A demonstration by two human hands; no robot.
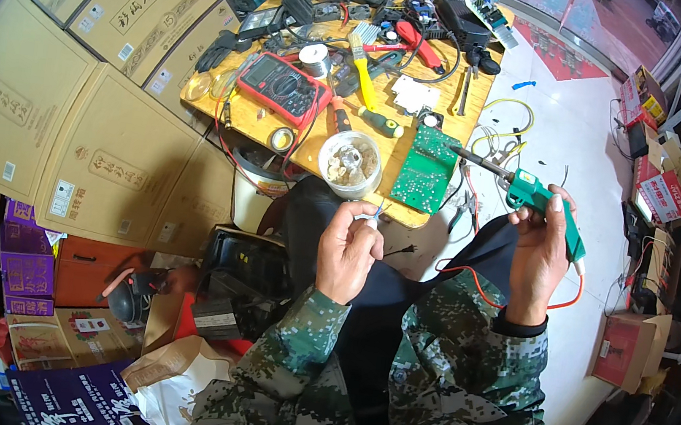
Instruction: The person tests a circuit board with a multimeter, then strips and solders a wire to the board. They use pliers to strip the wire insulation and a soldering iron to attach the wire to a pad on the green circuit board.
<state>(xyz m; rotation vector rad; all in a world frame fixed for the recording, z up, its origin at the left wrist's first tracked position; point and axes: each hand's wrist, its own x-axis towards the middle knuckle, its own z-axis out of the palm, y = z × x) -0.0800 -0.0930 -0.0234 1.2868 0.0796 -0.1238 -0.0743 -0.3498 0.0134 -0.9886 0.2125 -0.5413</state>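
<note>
My right hand is closed around the handle of a green soldering iron. Its dark metal barrel points left, and the tip lies over the upper right part of a green circuit board; whether it touches cannot be told. Below the board's near left corner, my left hand pinches a thin blue wire between thumb and forefinger. Just beyond that hand stands a round clear tub with brownish, lumpy contents. A red cord runs from the iron's rear end round my right wrist.
The wooden table carries a red multimeter, a solder spool, a yellow-handled brush, a green-handled screwdriver and red pliers. Cardboard boxes are stacked at left. Loose wires and pliers show to the table's right.
</note>
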